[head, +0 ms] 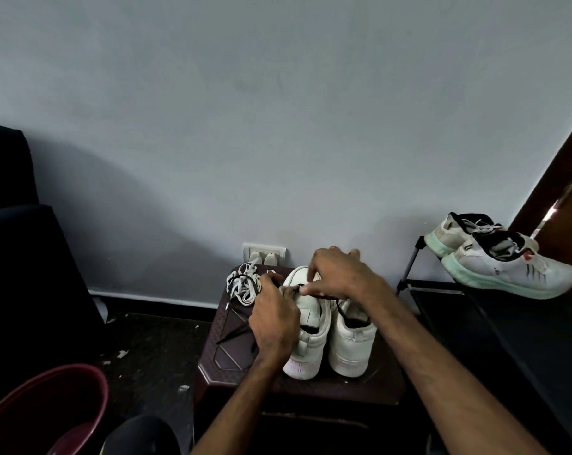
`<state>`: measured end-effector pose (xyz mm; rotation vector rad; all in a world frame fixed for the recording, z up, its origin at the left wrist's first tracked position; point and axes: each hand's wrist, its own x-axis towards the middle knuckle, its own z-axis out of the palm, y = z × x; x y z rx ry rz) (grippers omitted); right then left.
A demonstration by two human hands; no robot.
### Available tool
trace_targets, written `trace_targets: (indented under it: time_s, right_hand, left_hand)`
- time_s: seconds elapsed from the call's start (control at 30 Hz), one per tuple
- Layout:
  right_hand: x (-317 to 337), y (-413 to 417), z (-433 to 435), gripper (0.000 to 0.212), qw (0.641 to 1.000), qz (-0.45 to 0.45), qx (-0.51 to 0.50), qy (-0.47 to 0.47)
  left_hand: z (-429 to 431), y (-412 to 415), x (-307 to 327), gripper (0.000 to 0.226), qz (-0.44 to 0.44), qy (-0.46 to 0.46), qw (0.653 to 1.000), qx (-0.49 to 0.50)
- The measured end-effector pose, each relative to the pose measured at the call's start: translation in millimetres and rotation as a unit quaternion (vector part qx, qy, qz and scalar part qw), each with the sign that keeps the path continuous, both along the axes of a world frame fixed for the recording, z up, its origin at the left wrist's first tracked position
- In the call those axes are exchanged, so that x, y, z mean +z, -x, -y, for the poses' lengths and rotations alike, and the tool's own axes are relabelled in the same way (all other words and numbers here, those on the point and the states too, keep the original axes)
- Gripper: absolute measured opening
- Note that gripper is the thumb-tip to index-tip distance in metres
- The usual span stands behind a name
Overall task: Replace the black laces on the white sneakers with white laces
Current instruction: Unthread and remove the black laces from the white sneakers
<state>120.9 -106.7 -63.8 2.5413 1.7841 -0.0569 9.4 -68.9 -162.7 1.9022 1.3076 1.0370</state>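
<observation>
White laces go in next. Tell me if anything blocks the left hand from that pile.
Nothing stands between the left hand and the white laces; only a black lace lies looped over the pile.

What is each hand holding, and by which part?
The left hand grips the left-side sneaker by its upper; the right hand pinches at the same spot, but what cannot be told.

1. Table: dark brown plastic, patterned top.
2. Socket plate: white, low on grey wall.
3. Mint-soled shoes: pair, on black rack, right.
4. Tub: maroon, on floor, lower left.
</observation>
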Motion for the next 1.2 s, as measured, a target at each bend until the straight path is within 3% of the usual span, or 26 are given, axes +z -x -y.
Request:
trace_targets:
  time_s: [0.07, 0.17, 0.27, 0.43, 0.57, 0.73, 0.93, 1.07, 1.2]
  right_hand:
    - [-16.4, 15.6, -14.2, 0.04, 1.0, 0.011, -0.02, -0.008]
    - [-38.6, 18.7, -22.7, 0.018, 0.998, 0.038, -0.03, -0.043]
    - [-43.7, 13.7, -14.5, 0.021, 0.997, 0.068, 0.009, -0.046]
    - [14.7, -26.4, 31.8, 0.009, 0.997, -0.033, 0.066, -0.018]
    - [41.6, -47.0, 46.5, 0.012, 0.997, 0.012, -0.01, 0.074]
    - [-0.9, -5.3, -1.3, 0.035, 1.0, -0.006, -0.014, 0.027]
    - [-39.4, 10.0, -8.3, 0.016, 0.994, 0.089, 0.026, -0.051]
    - [-2.4, -27.7, 28.4, 0.012, 0.995, -0.024, -0.002, -0.101]
    - [21.3, -63.4, 56.3, 0.022, 0.968, -0.073, -0.059, -0.232]
  left_hand:
    - [0.0, 1.8, -0.2, 0.021, 0.002, 0.001, 1.0, -0.002]
    - [-0.4, 3.6, -1.2, 0.022, 0.008, 0.001, 1.0, -0.005]
    - [-1.4, 3.0, -1.7, 0.019, 0.01, -0.006, 1.0, -0.01]
    - [-3.9, 1.1, -2.1, 0.021, -0.017, -0.025, 1.0, -0.001]
    - [-2.4, -0.1, -3.3, 0.027, -0.021, -0.024, 0.999, -0.008]
    - [0.3, 0.3, 0.0, 0.021, -0.022, -0.021, 0.999, -0.011]
    - [-3.3, 3.6, 2.1, 0.017, -0.041, -0.047, 0.998, -0.029]
    - [-4.5, 0.6, -1.2, 0.02, -0.054, -0.049, 0.997, -0.023]
    - [-4.8, -2.3, -5.4, 0.02, -0.049, -0.042, 0.998, -0.014]
